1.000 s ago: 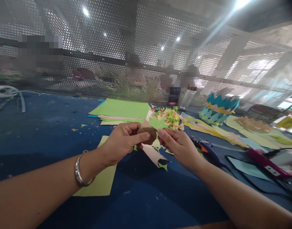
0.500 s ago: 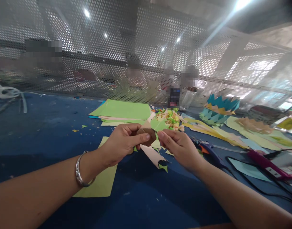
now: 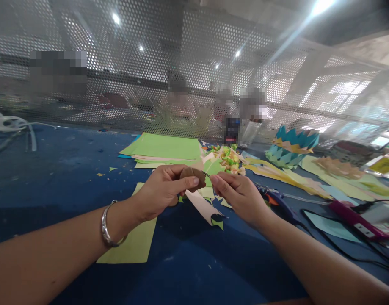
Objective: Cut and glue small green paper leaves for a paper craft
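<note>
My left hand [image 3: 170, 188], a silver bangle on its wrist, pinches a curved brown piece of paper [image 3: 194, 173] between thumb and fingers. My right hand [image 3: 235, 195] has its thumb and fingers closed on a thin dark tool [image 3: 207, 173], perhaps tweezers; most of it is hidden in the hand. The tool's tip reaches the right edge of the brown piece; I cannot tell if they touch. Beneath the hands lies a pale pink paper strip [image 3: 202, 206] with scalloped cuts at its end. A yellow-green sheet [image 3: 131, 245] lies under my left wrist.
Green sheets [image 3: 169, 146] are stacked at the back, beside a heap of small curled paper pieces [image 3: 229, 159]. To the right are a glue gun [image 3: 283, 205], a magenta power strip [image 3: 356, 220] with cables, and a teal zigzag paper ring [image 3: 292, 146]. A perforated metal screen [image 3: 133, 84] stands behind.
The brown paper has shifted slightly left and turned in my left hand. More of the thin tool shows between the hands. My right hand has hardly moved.
</note>
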Motion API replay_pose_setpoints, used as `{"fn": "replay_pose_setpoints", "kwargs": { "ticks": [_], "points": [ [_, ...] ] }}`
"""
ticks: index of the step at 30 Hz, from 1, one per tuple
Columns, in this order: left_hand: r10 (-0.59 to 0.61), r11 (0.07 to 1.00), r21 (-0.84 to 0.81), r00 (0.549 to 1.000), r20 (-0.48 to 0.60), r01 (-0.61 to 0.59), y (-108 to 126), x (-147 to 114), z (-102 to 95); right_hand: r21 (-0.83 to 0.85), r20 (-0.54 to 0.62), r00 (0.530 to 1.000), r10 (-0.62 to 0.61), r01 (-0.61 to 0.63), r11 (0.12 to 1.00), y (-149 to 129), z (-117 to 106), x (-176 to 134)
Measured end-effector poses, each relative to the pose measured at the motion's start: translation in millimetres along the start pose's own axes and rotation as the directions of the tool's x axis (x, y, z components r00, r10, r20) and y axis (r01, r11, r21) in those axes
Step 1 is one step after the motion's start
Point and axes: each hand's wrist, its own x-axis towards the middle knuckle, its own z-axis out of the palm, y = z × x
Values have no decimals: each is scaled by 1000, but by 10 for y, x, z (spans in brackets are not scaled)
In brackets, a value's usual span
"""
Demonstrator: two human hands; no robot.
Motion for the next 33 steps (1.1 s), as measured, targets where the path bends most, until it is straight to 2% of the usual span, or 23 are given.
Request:
{"fn": "replay_pose_setpoints", "kwargs": {
  "ticks": [7, 23, 33],
  "points": [
    [44, 999, 16, 999, 23, -44, -16, 5, 0, -42, 7, 1000, -6, 6, 999, 15, 9, 8],
    [12, 1000, 26, 999, 48, -13, -28, 7, -4, -64, 0, 1000, -19, 19, 998, 20, 18, -6],
    [24, 1000, -7, 994, 104, -23, -9, -5, 12, -68, 11, 999, -33, 33, 997, 0, 10, -13]
  ]
}}
